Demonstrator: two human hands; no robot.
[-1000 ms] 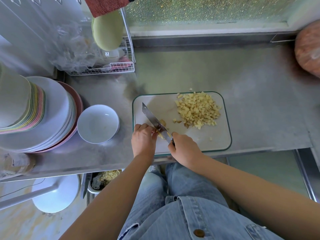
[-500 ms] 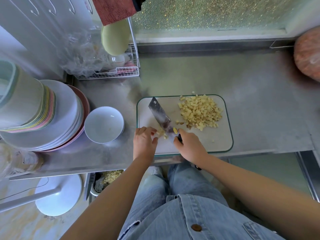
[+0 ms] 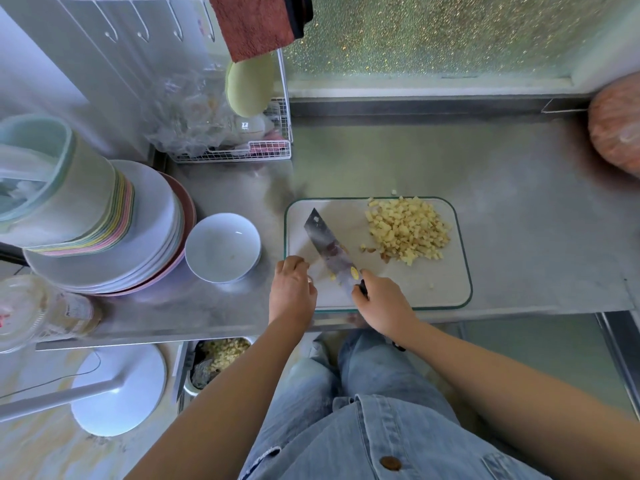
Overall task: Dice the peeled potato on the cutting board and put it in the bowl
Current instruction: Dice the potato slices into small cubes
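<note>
A glass cutting board [image 3: 433,289] lies on the steel counter. A pile of diced potato [image 3: 408,230] covers its far right part. My right hand [image 3: 381,306] grips the handle of a cleaver [image 3: 327,247], whose blade slants over the board's left half with a yellow potato bit stuck near the heel. A few small bits lie beside the blade. My left hand [image 3: 292,289] rests at the board's near left corner with its fingers curled under; what they cover is hidden. A white bowl [image 3: 221,247] stands left of the board with only a speck inside.
Stacked plates [image 3: 138,237] and stacked cups [image 3: 52,188] crowd the counter's left. Behind them is a wire rack [image 3: 242,147]; a jar [image 3: 34,310] stands at the near left edge. An orange round object [image 3: 616,133] sits far right. A tub of scraps [image 3: 218,358] stands below the counter.
The cleaver has finished cutting the last piece and tilted so its flat side shows. My left hand has drawn back to the left, away from the blade.
</note>
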